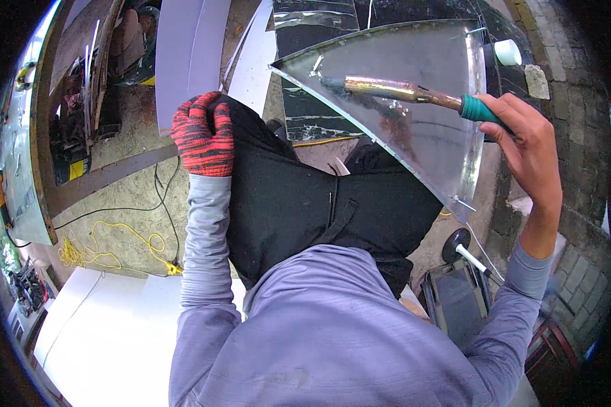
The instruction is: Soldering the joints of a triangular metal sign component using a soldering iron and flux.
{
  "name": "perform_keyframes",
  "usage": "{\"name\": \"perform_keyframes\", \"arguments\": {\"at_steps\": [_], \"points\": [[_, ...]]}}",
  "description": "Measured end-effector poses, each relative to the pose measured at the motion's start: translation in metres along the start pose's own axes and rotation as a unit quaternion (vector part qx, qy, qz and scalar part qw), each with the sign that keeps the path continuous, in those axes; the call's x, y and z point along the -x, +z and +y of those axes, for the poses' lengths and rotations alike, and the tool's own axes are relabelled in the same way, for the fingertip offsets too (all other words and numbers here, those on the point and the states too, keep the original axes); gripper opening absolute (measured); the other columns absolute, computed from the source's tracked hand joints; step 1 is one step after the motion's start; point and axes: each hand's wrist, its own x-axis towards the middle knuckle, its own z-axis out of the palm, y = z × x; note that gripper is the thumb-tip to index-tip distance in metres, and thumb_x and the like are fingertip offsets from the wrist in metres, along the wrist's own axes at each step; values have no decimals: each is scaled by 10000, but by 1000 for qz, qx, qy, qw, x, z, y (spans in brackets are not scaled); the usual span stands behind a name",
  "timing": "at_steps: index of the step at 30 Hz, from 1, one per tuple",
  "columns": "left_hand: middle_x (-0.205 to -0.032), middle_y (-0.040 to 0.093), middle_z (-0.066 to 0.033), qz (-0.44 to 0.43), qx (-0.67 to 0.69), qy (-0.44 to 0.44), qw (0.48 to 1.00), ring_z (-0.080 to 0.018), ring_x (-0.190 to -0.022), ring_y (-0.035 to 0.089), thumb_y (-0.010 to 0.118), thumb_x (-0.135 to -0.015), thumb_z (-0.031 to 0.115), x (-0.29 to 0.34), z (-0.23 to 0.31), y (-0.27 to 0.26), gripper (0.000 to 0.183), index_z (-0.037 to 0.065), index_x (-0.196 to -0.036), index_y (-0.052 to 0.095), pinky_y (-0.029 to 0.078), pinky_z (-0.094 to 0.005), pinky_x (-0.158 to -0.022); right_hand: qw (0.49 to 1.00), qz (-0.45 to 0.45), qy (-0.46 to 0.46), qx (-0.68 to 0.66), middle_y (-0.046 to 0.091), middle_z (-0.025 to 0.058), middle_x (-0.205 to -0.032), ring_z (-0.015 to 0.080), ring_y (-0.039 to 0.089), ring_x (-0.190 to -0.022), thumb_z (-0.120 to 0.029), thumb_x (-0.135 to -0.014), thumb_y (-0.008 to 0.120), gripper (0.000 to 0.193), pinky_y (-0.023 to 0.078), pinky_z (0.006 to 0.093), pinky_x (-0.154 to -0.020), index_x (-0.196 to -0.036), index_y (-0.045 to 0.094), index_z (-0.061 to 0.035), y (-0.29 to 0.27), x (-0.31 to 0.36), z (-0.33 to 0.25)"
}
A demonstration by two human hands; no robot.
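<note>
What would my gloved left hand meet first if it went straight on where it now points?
Ahead of the left hand, the pale lilac panel seems to come first; depth is unclear, so the hand might pass above it.

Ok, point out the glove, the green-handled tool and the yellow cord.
Glove [206, 148], head view: on its striped back.
Green-handled tool [390, 89], head view: on its metal barrel.
Yellow cord [72, 255], head view: on its tangled bundle.

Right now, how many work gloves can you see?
1: the red striped glove on the left hand. The right hand, holding the green-handled tool, is bare. Others may be hidden.
</note>
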Motion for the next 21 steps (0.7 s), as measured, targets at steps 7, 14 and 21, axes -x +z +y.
{"name": "perform_keyframes", "arguments": {"at_steps": [7, 14, 21], "points": [[-1039, 702, -143, -2, 23, -12, 1000, -333, -1031, 638, 731, -907, 148, 1, 0, 0, 235, 69, -1128, 735, 493, -445, -956, 1000, 6, 3, 7, 609, 136, -893, 338, 625, -776, -152, -895, 739, 333, 493, 414, -695, -1215, 692, -78, 3, -3, 1], [-1048, 709, -137, -7, 15, -6, 1000, -332, -1044, 639, 728, -910, 157, 1, 0, -1, 234, 74, -1128, 736, 491, -455, -963, 1000, -1, 9, 1, 598, 136, -887, 335, 617, -770, -150, -899, 736, 329, 489, 416, -692, -1217, 690, -78, 1, -5, 0], [-1067, 717, -135, -8, 9, -9, 1000, -337, -1053, 642, 727, -912, 171, 1, -3, -1, 230, 86, -1124, 744, 494, -463, -969, 1000, -4, 17, 0, 596, 140, -891, 334, 614, -768, -136, -904, 729, 337, 488, 410, -694, -1233, 687, -76, 1, -7, 2]]}}
